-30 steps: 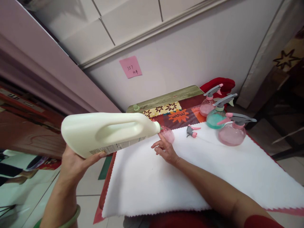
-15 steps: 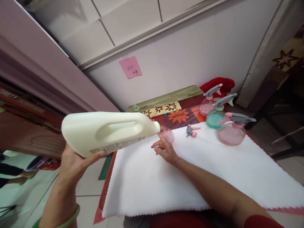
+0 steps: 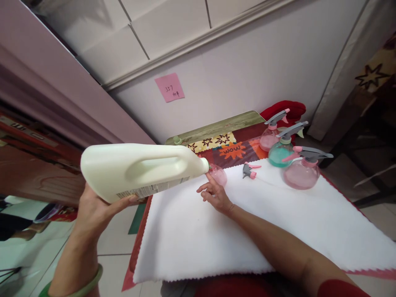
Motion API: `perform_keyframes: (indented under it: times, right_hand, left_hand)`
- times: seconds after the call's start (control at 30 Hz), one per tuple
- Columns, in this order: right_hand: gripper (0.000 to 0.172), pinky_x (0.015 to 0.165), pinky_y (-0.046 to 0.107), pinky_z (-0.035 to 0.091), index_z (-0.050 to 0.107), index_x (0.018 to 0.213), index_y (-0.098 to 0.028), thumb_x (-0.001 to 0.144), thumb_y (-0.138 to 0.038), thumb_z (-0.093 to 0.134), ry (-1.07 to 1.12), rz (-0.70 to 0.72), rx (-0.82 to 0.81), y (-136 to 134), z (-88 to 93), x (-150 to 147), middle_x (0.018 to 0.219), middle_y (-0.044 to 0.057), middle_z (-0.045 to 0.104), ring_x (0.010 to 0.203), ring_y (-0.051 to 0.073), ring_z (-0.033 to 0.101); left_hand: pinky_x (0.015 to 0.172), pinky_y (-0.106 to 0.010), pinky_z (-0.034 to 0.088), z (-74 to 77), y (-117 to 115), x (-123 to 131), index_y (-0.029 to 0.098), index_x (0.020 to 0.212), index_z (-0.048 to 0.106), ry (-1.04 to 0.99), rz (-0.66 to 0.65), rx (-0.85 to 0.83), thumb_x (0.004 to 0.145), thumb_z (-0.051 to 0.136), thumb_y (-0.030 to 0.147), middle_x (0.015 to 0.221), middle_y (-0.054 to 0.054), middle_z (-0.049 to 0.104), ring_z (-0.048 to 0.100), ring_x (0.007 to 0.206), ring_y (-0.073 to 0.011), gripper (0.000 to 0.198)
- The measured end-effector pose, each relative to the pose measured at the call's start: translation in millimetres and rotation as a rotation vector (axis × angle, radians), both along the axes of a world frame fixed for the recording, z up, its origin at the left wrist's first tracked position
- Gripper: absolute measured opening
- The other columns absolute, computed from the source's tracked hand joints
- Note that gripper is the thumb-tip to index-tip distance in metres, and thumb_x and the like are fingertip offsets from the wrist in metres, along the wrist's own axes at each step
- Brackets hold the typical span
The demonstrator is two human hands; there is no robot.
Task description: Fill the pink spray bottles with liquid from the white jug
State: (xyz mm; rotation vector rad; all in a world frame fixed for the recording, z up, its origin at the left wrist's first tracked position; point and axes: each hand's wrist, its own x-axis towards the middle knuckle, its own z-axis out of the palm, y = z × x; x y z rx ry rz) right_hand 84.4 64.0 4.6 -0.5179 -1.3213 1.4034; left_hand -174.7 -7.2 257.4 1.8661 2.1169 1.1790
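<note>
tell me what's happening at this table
The person's left hand holds a large pale jug tipped on its side, its mouth at the neck of a small pink bottle. The right hand is there too, index finger extended. A loose spray head lies on the white cloth, with three spray bottles to its right.
</note>
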Motion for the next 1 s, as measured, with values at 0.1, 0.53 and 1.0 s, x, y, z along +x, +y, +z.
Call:
perform_keyframes:
  times: [0.1, 0.53, 1.0]
  right_hand:
    - [0.083, 0.057, 0.030, 0.057, 0.026, 0.164, -0.028, 0.092, -0.036, 0.066, 0.006, 0.001, 0.004, 0, 0.2, 0, 0.098, 0.003, 0.075, 0.059, 0.011, 0.061]
    - [0.084, 0.059, 0.030, 0.059, 0.027, 0.164, -0.028, 0.091, -0.036, 0.067, 0.022, 0.006, -0.016, 1, 0.1, -1, 0.097, 0.003, 0.075, 0.058, 0.011, 0.058]
    - [0.085, 0.058, 0.029, 0.058, 0.026, 0.164, -0.028, 0.090, -0.035, 0.068, 0.023, 0.003, -0.007, 2, -3.2, -2, 0.098, 0.003, 0.075, 0.062, 0.011, 0.058]
  left_hand:
    - [0.103, -0.052, 0.053, 4.4, 1, 6, 0.016, 0.112, 0.062, -0.010, 0.050, -0.028, 0.044, 0.096, 0.045, 0.127, -0.015, 0.068, 0.062, 0.120, -0.0390, 0.081]
    - [0.094, -0.047, 0.058, 8.6, 5, 7, 0.017, 0.114, 0.061, 0.021, 0.053, -0.026, 0.042, 0.095, 0.048, 0.121, -0.014, 0.069, 0.065, 0.113, -0.0356, 0.084]
    - [0.059, -0.032, 0.064, 16.7, 8, 12, 0.015, 0.117, 0.061, 0.008, -0.002, -0.013, 0.042, 0.097, 0.042, 0.114, -0.014, 0.072, 0.070, 0.092, -0.0301, 0.087]
